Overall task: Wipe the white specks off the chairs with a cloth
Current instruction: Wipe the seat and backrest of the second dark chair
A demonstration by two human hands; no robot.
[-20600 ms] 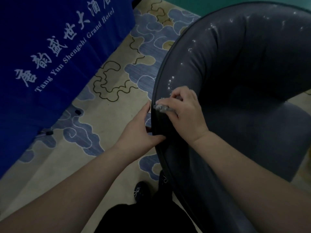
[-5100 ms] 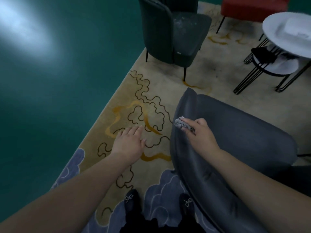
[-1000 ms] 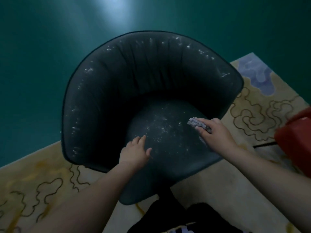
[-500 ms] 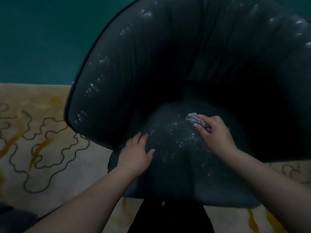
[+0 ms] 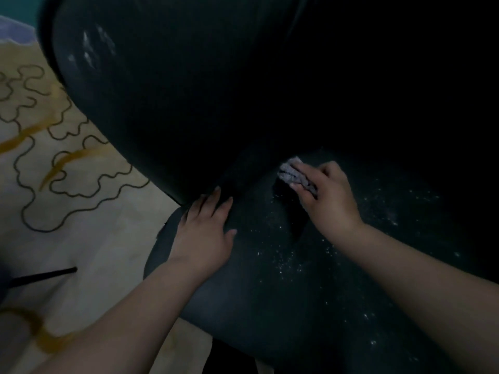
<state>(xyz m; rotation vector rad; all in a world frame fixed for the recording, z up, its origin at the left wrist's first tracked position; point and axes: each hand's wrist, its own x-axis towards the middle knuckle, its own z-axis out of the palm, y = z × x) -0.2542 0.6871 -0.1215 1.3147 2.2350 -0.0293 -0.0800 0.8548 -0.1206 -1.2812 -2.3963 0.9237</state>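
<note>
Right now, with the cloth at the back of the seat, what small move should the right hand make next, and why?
Probably draw the cloth toward the front of the seat. The right hand presses it near the back of the seat, and white specks lie scattered just in front of it. The left hand rests flat on the seat's left side, clear of that path.

- Setting: a carpeted lounge or sitting room — exact kind cannot be told.
- Dark upholstered tub chair (image 5: 167, 109), speckled white.
- Beige carpet (image 5: 89, 211) with looping dark outlines and gold streaks — a decorative pattern.
- Teal wall (image 5: 16, 6) at upper left.
</note>
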